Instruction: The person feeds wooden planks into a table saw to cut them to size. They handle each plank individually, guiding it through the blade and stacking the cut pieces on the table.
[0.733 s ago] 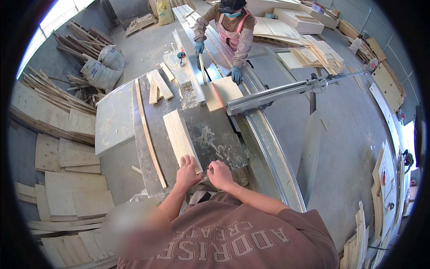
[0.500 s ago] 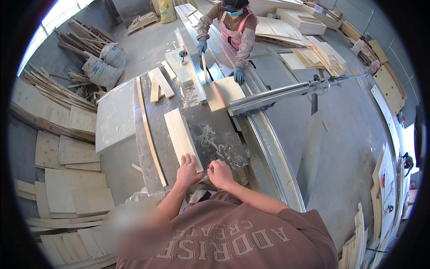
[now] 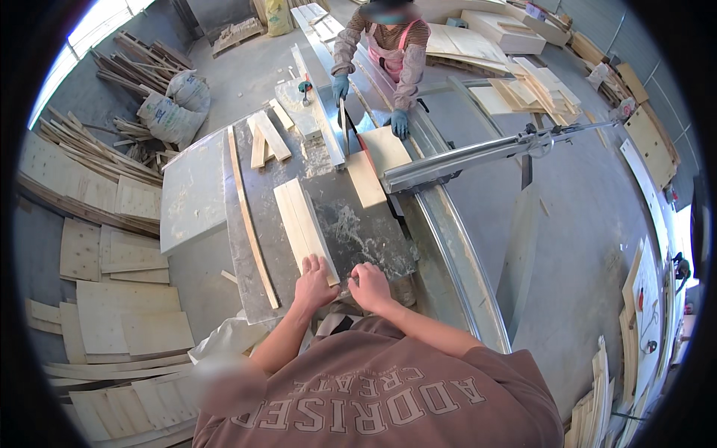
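Observation:
A stack of narrow pale wooden boards (image 3: 300, 220) lies lengthwise on the dark saw table (image 3: 336, 190). My left hand (image 3: 315, 284) rests on the stack's near end, its fingers laid along the top. Just right of that end, my right hand (image 3: 369, 288) is loosely curled at the table's near edge, with nothing visible in it. Across the saw, a person in blue gloves holds a thin stick (image 3: 343, 119) in one hand. The other glove (image 3: 399, 123) lies on a square board (image 3: 385, 148). A narrow wooden strip (image 3: 365, 181) lies beside that board, on my side.
A long thin strip (image 3: 249, 216) lies along the table's left part, with short offcuts (image 3: 270, 138) beyond it. A metal crossbar (image 3: 463, 160) and rails extend rightward. Stacked panels (image 3: 127, 321) stand on the left floor, near filled sacks (image 3: 173, 119).
The narrow strip has slid nearer to me past the square board. The co-worker's gloves have shifted slightly. My right hand's fingers have moved a little; my left hand stays on the boards.

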